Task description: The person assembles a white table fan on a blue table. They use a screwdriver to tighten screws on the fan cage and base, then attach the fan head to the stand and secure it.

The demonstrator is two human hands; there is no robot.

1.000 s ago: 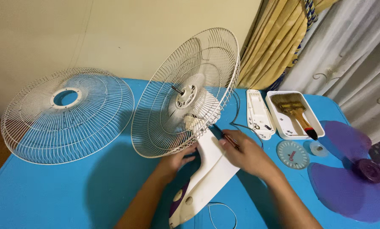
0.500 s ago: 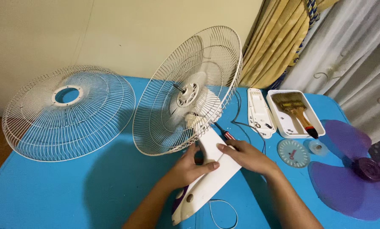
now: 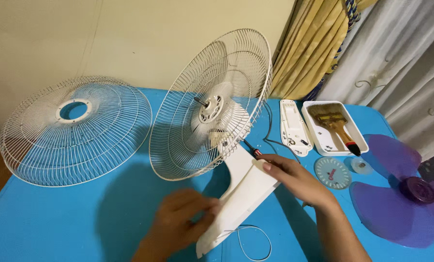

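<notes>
Head view: the left hand, blurred, curls loosely around the lower edge of the white fan body, which lies tilted on the blue bench. The right hand rests flat on its upper part, fingers extended, just beside a red-handled screwdriver. The rear grille stands upright behind; the loose front grille lies well apart on the left.

Both forearms reach in from the near edge. The left hand is motion-blurred, palm down, its fingers curled toward the right. The right hand lies farther off and to the right, palm down, fingers stretched left and loosely together, wrist bent slightly inward.
</notes>
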